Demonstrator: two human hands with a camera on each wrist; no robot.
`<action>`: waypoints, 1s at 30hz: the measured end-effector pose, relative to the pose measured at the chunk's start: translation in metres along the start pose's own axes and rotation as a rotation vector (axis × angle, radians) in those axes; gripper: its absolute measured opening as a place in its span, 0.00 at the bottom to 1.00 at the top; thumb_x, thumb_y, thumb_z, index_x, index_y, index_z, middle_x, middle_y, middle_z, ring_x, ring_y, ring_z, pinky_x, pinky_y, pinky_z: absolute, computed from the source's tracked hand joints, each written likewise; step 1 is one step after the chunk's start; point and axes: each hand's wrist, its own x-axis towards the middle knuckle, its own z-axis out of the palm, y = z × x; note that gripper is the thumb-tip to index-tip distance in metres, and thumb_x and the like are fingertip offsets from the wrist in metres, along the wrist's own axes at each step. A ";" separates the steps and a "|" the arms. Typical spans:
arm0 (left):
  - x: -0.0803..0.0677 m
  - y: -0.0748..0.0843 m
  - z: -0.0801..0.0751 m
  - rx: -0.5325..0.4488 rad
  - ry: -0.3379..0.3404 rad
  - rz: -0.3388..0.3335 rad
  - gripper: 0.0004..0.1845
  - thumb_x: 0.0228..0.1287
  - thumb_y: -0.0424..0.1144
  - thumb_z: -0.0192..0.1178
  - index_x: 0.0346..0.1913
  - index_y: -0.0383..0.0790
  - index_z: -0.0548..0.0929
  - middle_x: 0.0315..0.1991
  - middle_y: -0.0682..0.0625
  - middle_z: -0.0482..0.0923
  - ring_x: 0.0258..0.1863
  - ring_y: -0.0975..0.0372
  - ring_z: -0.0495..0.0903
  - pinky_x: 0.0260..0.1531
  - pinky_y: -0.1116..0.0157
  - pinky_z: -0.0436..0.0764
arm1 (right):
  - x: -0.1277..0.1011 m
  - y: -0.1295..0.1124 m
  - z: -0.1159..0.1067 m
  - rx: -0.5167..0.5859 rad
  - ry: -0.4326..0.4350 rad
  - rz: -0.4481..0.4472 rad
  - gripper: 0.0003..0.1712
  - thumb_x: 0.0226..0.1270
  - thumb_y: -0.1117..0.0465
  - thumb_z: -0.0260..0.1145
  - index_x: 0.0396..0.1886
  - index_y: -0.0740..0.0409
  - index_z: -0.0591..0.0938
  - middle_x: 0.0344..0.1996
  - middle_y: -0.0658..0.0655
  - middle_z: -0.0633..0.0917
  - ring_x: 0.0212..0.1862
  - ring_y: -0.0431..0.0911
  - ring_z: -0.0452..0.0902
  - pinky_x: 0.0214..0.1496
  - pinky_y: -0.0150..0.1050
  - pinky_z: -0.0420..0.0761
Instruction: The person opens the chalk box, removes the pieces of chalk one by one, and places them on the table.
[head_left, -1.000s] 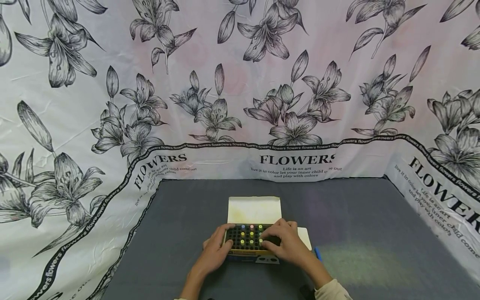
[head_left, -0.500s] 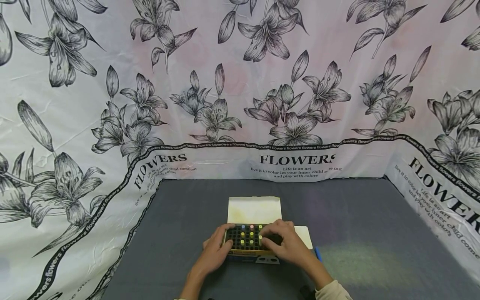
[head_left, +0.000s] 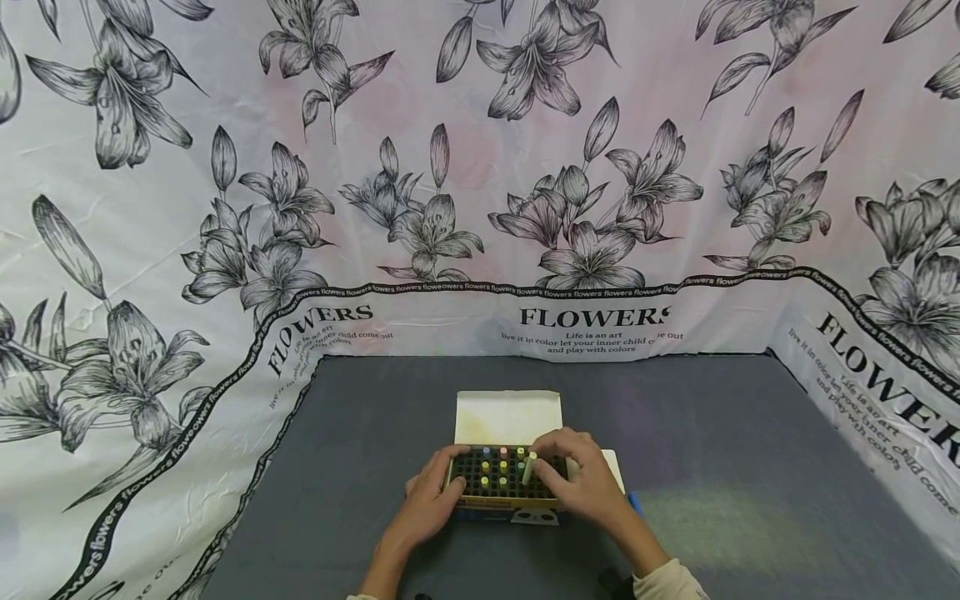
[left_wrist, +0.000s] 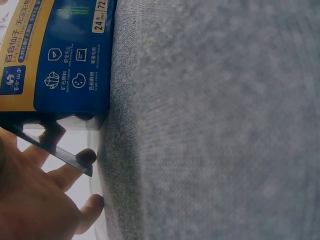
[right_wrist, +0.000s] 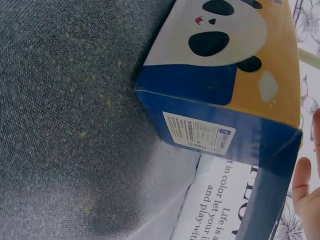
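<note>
White cloth backdrop [head_left: 480,167] w/ black lily prints and "FLOWERS" lettering wraps the far side and both sides of a dark grey felt tabletop [head_left: 712,433]. Near the middle of the near edge sits an open chalk box [head_left: 501,492] — blue and orange card, panda print on one face in the right wrist view, "24" on its side in the left wrist view. Its pale lid flap [head_left: 508,418] stands open on the far side. Inside, a black grid insert [head_left: 472,471] holds chalk sticks upright; a few coloured tips show — blue, pink, yellow, green — most cells look dark.

Left hand [head_left: 429,500] grips the box's left end, fingers curled over the top edge, thumb on the near side; the left wrist view shows fingertips against the box's edge, rest of the grip out of frame.

Right hand [head_left: 581,483] is over the right part of the grid, thumb and forefinger pinching a pale yellow-green chalk stick [head_left: 529,468], which stands tilted and partly raised out of its cell, approx. the third column from the right. Other fingers curl loosely above the box's right end.

Just right of the box, a white flap or card [head_left: 611,467] lies flat, partly under the right hand. A blue pen tip [head_left: 636,505] pokes out beside the right wrist, touching the felt. Cream sleeve cuff [head_left: 667,583] at the near edge.
</note>
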 end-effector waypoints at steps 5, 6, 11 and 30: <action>0.000 0.000 0.001 0.003 0.002 0.004 0.23 0.75 0.43 0.49 0.70 0.62 0.70 0.73 0.50 0.69 0.75 0.48 0.66 0.62 0.32 0.55 | 0.001 -0.002 -0.009 0.049 0.062 0.053 0.12 0.64 0.70 0.70 0.42 0.49 0.85 0.36 0.47 0.88 0.40 0.38 0.82 0.56 0.48 0.69; 0.000 -0.001 0.001 0.005 0.002 0.004 0.23 0.75 0.43 0.49 0.70 0.63 0.70 0.73 0.50 0.69 0.75 0.48 0.66 0.62 0.32 0.55 | 0.001 -0.002 -0.011 0.056 0.073 0.066 0.12 0.64 0.70 0.70 0.42 0.50 0.85 0.37 0.47 0.88 0.40 0.38 0.83 0.55 0.49 0.70; 0.001 -0.001 0.001 0.009 0.002 0.003 0.23 0.75 0.43 0.49 0.69 0.64 0.69 0.73 0.50 0.69 0.74 0.49 0.67 0.61 0.33 0.55 | 0.000 -0.004 -0.020 0.064 0.110 0.117 0.12 0.64 0.71 0.69 0.43 0.52 0.86 0.38 0.51 0.89 0.41 0.35 0.84 0.56 0.50 0.76; -0.001 0.001 0.000 0.012 0.006 0.012 0.23 0.75 0.42 0.49 0.69 0.61 0.70 0.73 0.48 0.69 0.75 0.45 0.65 0.62 0.32 0.54 | -0.017 0.015 -0.066 0.094 0.204 0.091 0.13 0.64 0.79 0.64 0.44 0.64 0.84 0.30 0.57 0.88 0.34 0.37 0.85 0.48 0.27 0.79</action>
